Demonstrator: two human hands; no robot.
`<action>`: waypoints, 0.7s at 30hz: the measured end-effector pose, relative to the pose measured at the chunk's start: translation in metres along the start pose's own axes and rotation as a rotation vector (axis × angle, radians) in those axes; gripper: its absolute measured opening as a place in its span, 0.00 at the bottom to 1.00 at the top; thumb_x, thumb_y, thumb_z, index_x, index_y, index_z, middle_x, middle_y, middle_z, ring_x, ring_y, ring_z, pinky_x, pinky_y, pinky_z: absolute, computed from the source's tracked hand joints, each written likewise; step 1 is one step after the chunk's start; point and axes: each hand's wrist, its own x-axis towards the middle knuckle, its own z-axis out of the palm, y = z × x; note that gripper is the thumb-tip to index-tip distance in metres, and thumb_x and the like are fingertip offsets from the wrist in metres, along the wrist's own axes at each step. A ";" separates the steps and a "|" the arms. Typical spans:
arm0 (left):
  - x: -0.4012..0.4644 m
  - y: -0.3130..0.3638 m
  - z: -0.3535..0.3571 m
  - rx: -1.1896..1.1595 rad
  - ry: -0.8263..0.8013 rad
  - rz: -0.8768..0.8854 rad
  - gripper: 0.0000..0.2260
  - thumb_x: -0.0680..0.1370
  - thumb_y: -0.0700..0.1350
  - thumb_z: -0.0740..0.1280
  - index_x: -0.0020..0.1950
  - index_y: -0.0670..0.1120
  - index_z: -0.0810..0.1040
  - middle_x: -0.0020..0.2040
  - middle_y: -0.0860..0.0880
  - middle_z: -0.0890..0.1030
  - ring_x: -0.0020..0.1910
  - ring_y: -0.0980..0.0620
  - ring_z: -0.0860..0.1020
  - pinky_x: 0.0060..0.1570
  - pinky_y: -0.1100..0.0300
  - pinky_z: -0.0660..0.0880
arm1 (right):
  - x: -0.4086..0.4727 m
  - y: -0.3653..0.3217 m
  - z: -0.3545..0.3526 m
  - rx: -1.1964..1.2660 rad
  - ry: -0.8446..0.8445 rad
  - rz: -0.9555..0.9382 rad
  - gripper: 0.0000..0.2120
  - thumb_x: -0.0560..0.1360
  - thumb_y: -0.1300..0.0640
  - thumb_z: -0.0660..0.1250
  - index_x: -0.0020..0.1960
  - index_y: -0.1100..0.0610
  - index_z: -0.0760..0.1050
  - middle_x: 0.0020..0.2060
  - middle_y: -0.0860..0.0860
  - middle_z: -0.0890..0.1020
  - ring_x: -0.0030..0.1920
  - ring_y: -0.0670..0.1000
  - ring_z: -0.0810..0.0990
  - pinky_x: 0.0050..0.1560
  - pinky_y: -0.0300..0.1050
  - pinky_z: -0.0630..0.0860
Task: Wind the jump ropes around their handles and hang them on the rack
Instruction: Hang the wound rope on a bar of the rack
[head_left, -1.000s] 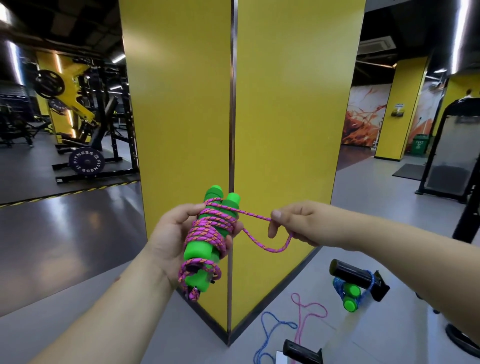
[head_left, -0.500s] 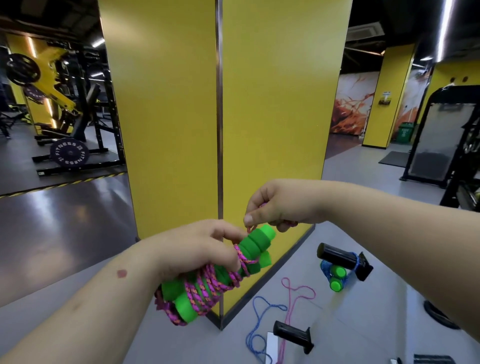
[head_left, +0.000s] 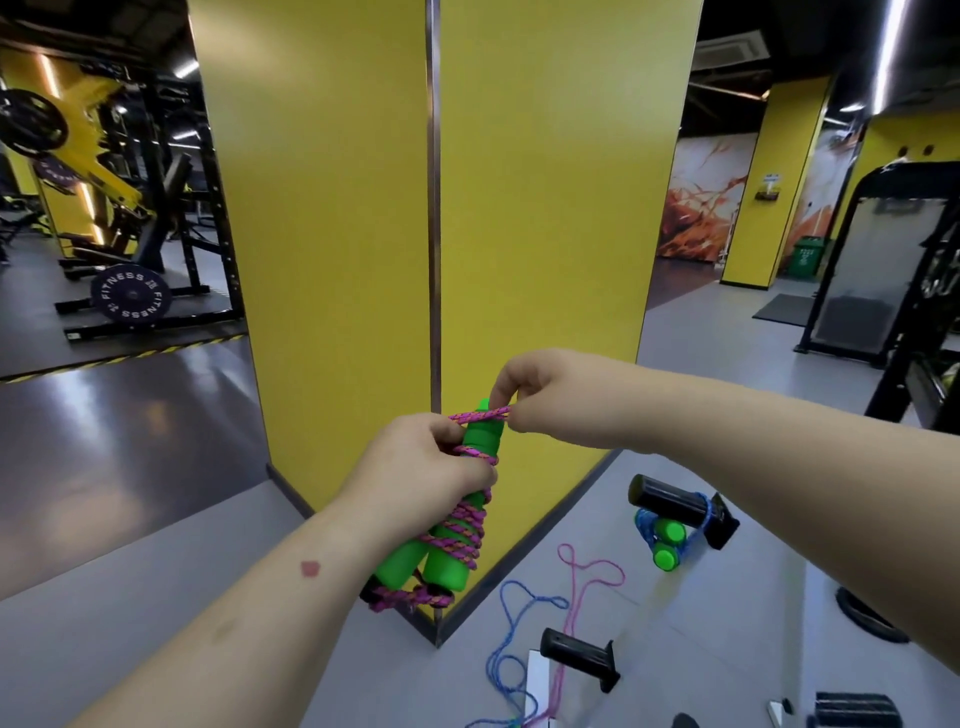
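— What's the risk right now?

— My left hand (head_left: 421, 467) is wrapped round the two green handles (head_left: 447, 530) with the pink rope (head_left: 465, 525) wound on them, held out in front of the yellow pillar (head_left: 436, 218). My right hand (head_left: 524, 387) pinches the last loop at the handle tops. If that pinch slips before the end is tucked, I'd guess the top turns spring loose — they look slack up there.

— And around you?

— Grey gym floor (head_left: 727, 415), smooth and shiny. On a black peg (head_left: 670, 501) of the rack to my right hangs a blue rope with green handles (head_left: 662, 538); loose blue and pink cords (head_left: 545, 613) trail below, near another peg (head_left: 576, 652). A weight plate (head_left: 131, 296) sits far left.
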 end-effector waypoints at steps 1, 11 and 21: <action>0.000 0.000 0.004 -0.018 0.019 0.003 0.08 0.69 0.48 0.78 0.45 0.51 0.83 0.36 0.53 0.86 0.35 0.54 0.84 0.41 0.53 0.80 | -0.001 0.003 0.001 -0.003 0.009 -0.008 0.09 0.75 0.56 0.64 0.50 0.46 0.79 0.35 0.47 0.77 0.32 0.49 0.73 0.31 0.43 0.68; 0.001 0.005 0.021 -0.546 0.002 0.019 0.17 0.73 0.38 0.77 0.52 0.41 0.69 0.38 0.39 0.83 0.30 0.45 0.82 0.31 0.53 0.78 | -0.009 0.037 0.009 -0.057 0.187 -0.235 0.18 0.77 0.62 0.59 0.47 0.42 0.81 0.41 0.43 0.76 0.46 0.52 0.77 0.49 0.52 0.77; -0.001 -0.004 0.033 -0.348 0.060 0.171 0.17 0.70 0.45 0.78 0.51 0.54 0.72 0.50 0.43 0.84 0.36 0.49 0.85 0.33 0.55 0.80 | -0.013 0.052 0.006 -0.211 0.194 -0.262 0.18 0.80 0.62 0.56 0.52 0.45 0.81 0.44 0.45 0.73 0.46 0.51 0.75 0.47 0.50 0.74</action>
